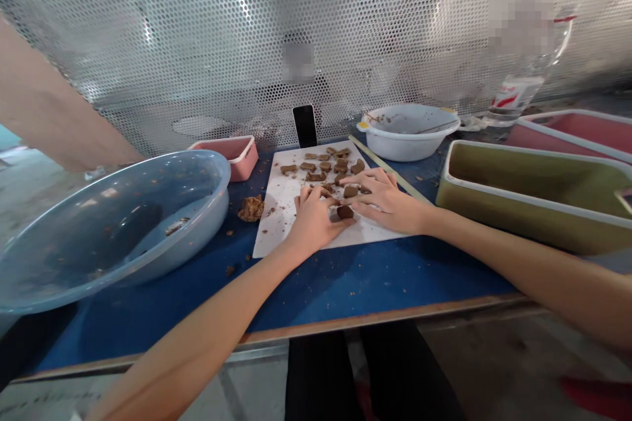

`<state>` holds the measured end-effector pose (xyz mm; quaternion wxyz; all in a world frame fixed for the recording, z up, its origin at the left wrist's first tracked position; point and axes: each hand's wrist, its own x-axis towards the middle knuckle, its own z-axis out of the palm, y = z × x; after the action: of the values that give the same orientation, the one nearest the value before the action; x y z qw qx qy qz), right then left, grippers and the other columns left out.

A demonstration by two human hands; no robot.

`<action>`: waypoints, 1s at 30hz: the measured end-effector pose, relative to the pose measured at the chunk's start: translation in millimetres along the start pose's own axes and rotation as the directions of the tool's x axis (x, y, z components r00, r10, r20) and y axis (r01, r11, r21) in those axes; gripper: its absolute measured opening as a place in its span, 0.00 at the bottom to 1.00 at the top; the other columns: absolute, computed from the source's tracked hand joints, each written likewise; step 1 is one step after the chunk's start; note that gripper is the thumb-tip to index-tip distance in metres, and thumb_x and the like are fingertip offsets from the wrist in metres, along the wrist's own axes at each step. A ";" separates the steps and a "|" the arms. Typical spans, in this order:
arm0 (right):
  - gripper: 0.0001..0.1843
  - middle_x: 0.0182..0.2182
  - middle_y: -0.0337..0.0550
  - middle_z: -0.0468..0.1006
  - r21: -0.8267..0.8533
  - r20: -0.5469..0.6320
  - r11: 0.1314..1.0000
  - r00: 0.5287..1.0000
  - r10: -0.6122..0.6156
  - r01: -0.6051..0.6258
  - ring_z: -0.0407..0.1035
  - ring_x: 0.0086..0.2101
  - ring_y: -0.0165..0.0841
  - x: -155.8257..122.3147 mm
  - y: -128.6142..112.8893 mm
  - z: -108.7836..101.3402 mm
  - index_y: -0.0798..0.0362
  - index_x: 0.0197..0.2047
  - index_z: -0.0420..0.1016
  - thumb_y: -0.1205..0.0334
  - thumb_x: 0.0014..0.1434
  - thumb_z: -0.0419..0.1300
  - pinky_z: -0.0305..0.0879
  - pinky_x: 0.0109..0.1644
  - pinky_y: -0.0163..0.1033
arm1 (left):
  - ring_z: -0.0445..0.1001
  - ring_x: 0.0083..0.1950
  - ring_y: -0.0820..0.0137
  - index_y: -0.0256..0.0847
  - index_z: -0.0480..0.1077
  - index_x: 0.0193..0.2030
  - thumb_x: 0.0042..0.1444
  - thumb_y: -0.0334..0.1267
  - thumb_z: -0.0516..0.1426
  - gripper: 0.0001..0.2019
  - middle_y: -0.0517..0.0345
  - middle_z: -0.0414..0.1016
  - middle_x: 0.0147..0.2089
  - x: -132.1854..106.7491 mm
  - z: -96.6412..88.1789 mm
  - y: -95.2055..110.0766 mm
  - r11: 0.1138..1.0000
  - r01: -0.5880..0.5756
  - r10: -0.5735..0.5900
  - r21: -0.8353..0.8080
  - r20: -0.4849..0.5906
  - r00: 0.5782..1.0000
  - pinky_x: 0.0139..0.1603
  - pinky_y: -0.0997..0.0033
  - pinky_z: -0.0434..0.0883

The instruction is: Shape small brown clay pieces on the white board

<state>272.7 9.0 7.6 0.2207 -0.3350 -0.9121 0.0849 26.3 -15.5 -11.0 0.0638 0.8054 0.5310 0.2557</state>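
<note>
On a white board [286, 200] lie several small brown pieces [316, 177], some shaped like little bones, with crumbs around them. They look like clay or dough; I cannot tell which. My left hand [312, 220] is at the board's near part, thumb and fingers closed around a dark brown lump [345, 212]. From the right, my right hand [382, 200] reaches over the board with its fingers stretched out and apart. Its fingertips are close to the lump and to other pieces, partly hiding them. A rough brown clump [251, 208] sits just off the board's left edge.
A big blue basin [197, 237] stands left, with a small pink bin [244, 158] behind it. A phone [305, 125] leans against the perforated metal screen [222, 46]. At right are a white basin [409, 145], an olive bin [523, 210], a plastic bottle [518, 92] and a yellowish strip [385, 166].
</note>
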 end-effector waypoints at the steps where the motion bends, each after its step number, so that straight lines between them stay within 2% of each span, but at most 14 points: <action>1: 0.31 0.78 0.46 0.71 0.002 0.019 0.999 0.999 -0.042 0.042 0.59 0.74 0.60 0.4 2.3 0.0 0.39 0.56 0.93 0.39 0.84 0.48 0.60 0.76 0.80 | 0.67 0.67 0.40 0.48 0.89 0.48 0.63 0.60 0.75 0.19 0.44 0.77 0.60 -0.3 0.5 -0.9 1.000 0.001 -0.001 -0.007 -0.002 1.000 0.67 0.36 0.69; 4: 0.28 0.78 0.45 0.71 0.002 0.028 0.993 0.992 -0.119 0.119 0.58 0.75 0.59 0.8 9.1 2.8 0.39 0.56 0.93 0.41 0.84 0.51 0.60 0.78 0.78 | 0.67 0.67 0.41 0.47 0.88 0.44 0.64 0.58 0.75 0.17 0.45 0.78 0.58 -0.2 3.8 -3.2 1.000 0.013 -0.013 -0.027 -0.008 1.000 0.67 0.37 0.69; 8: 0.25 0.77 0.45 0.71 0.009 0.020 0.985 0.985 -0.173 0.173 0.58 0.75 0.57 0.0 13.9 4.6 0.39 0.55 0.93 0.42 0.83 0.54 0.63 0.77 0.74 | 0.68 0.66 0.42 0.48 0.88 0.45 0.64 0.56 0.75 0.16 0.46 0.78 0.57 0.7 7.4 -4.5 0.999 0.013 -0.014 -0.036 -0.022 1.000 0.68 0.36 0.69; 13: 0.25 0.71 0.49 0.78 -0.026 -0.024 0.975 0.975 -0.223 0.222 0.61 0.72 0.58 0.0 14.2 0.6 0.42 0.47 0.94 0.44 0.83 0.56 0.63 0.73 0.76 | 0.68 0.66 0.43 0.48 0.88 0.43 0.63 0.56 0.76 0.15 0.47 0.77 0.56 1.2 6.0 -3.2 0.999 0.015 -0.016 -0.043 -0.019 1.000 0.69 0.38 0.69; 15: 0.23 0.71 0.51 0.77 -0.031 -0.034 0.971 0.971 -0.236 0.235 0.61 0.71 0.58 0.3 14.3 0.6 0.41 0.52 0.93 0.45 0.83 0.56 0.64 0.73 0.76 | 0.68 0.67 0.43 0.48 0.88 0.44 0.63 0.55 0.76 0.14 0.48 0.77 0.56 1.2 5.0 -2.8 0.999 0.012 -0.013 -0.040 -0.016 1.000 0.69 0.39 0.69; 18: 0.24 0.72 0.51 0.74 0.005 0.010 0.975 0.975 -0.221 0.221 0.60 0.72 0.56 0.3 14.5 2.7 0.38 0.64 0.90 0.42 0.82 0.55 0.65 0.75 0.72 | 0.68 0.67 0.43 0.48 0.88 0.47 0.63 0.53 0.76 0.14 0.47 0.78 0.57 1.0 4.6 -2.9 0.999 0.018 -0.018 -0.033 -0.012 1.000 0.69 0.39 0.69; 23: 0.28 0.70 0.52 0.76 0.031 -0.003 0.978 0.978 -0.207 0.207 0.61 0.70 0.56 0.9 11.3 4.4 0.41 0.53 0.93 0.41 0.83 0.52 0.63 0.75 0.72 | 0.68 0.66 0.42 0.48 0.88 0.44 0.64 0.54 0.75 0.13 0.46 0.78 0.57 0.5 5.2 -3.8 0.999 0.008 -0.008 -0.032 -0.018 1.000 0.67 0.38 0.70; 27: 0.29 0.72 0.57 0.71 0.018 0.074 0.982 0.979 -0.189 0.189 0.61 0.70 0.57 4.7 4.1 6.0 0.41 0.67 0.87 0.40 0.84 0.50 0.64 0.74 0.74 | 0.69 0.64 0.43 0.46 0.87 0.44 0.63 0.50 0.75 0.12 0.45 0.78 0.56 0.7 4.5 -3.9 1.000 0.000 0.000 -0.008 -0.024 1.000 0.67 0.38 0.71; 30: 0.31 0.73 0.59 0.68 -0.021 0.118 0.979 0.973 -0.197 0.201 0.59 0.71 0.60 6.9 1.5 8.3 0.43 0.68 0.86 0.39 0.84 0.48 0.61 0.74 0.77 | 0.68 0.65 0.43 0.47 0.88 0.46 0.62 0.44 0.75 0.09 0.45 0.78 0.57 0.8 3.4 -3.7 1.000 0.014 -0.014 -0.013 -0.016 1.000 0.67 0.38 0.70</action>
<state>265.1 14.5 2.2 0.1697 -0.2398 -0.9536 0.0665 25.1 -12.6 -15.1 0.0664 0.7991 0.5355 0.2650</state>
